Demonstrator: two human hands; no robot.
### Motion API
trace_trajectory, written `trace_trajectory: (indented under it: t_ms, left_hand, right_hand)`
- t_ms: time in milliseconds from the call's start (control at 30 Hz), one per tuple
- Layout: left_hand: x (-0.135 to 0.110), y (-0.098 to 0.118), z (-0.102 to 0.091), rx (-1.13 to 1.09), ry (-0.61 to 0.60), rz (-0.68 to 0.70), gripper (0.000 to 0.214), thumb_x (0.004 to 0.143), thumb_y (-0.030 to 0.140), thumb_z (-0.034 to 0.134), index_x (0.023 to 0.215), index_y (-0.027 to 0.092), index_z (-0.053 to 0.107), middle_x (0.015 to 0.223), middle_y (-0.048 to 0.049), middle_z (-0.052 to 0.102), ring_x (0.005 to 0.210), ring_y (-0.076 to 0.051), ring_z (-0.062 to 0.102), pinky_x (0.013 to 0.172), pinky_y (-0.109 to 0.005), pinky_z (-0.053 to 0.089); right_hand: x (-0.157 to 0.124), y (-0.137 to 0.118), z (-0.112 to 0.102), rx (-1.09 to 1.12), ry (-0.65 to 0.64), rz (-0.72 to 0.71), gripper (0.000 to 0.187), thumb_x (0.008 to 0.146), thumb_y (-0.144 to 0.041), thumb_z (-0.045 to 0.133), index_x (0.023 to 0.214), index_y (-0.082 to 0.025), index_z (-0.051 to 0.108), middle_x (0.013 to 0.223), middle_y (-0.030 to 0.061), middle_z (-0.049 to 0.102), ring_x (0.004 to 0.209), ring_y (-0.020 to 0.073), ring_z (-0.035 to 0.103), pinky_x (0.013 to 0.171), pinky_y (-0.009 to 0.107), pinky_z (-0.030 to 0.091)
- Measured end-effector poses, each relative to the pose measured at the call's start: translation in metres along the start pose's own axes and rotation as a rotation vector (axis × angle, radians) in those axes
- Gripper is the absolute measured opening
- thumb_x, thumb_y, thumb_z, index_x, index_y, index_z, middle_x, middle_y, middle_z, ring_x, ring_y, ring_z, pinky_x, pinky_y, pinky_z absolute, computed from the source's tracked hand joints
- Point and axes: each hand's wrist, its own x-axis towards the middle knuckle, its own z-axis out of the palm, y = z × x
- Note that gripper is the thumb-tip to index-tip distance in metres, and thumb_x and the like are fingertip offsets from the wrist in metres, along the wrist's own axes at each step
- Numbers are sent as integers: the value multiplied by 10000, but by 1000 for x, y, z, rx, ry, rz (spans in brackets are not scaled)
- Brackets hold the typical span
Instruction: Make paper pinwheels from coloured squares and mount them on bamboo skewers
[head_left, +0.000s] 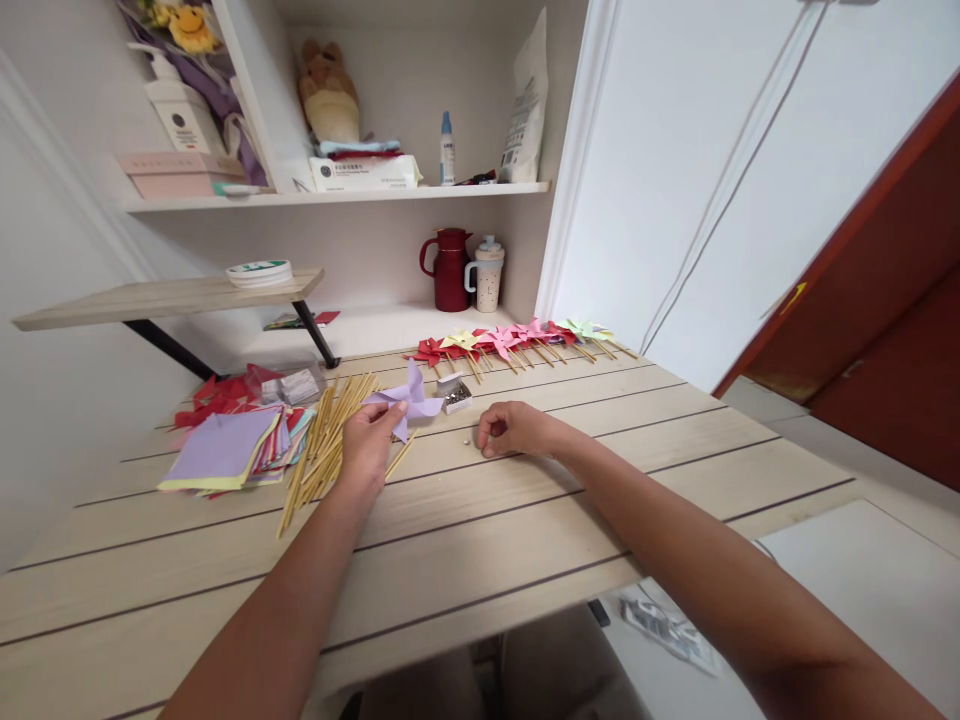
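Observation:
My left hand (pixel 369 440) pinches a purple paper pinwheel (pixel 421 404) between thumb and fingers. Beneath and beside this hand, thin wooden sticks (pixel 311 480) lie in a loose heap. My right hand (pixel 510 430) is low over the table with its fingers curled inward; whatever may be between the fingertips is hidden. Just left of those fingertips, apart from them, a tiny pale object (pixel 466 442) lies on the wood. A small opened box (pixel 456 400) of metal pins stands between the pinwheel and my right hand.
Square coloured paper sheets (pixel 217 450) are stacked at the left, near a clear plastic box (pixel 292 385). Finished pinwheels on sticks (pixel 502 342) line the table's back edge. A red jug (pixel 451 270) and a tumbler (pixel 489 275) stand behind. A small raised shelf (pixel 180 298) overhangs the back left.

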Motion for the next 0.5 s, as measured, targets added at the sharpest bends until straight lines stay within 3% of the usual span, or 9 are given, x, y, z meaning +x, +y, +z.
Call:
trace_trajectory:
  t_ms: [500]
  left_hand:
    - [-2,2,1,12,-18,-7,387,536,376,910,794,129,758,760,-42,721,690,-152,624,654,-276,459]
  right_hand:
    - [1,2,3,70,-20,25,106,631,-232,753,720,-179,733,656,-13,657,587,110,501,570,245,378]
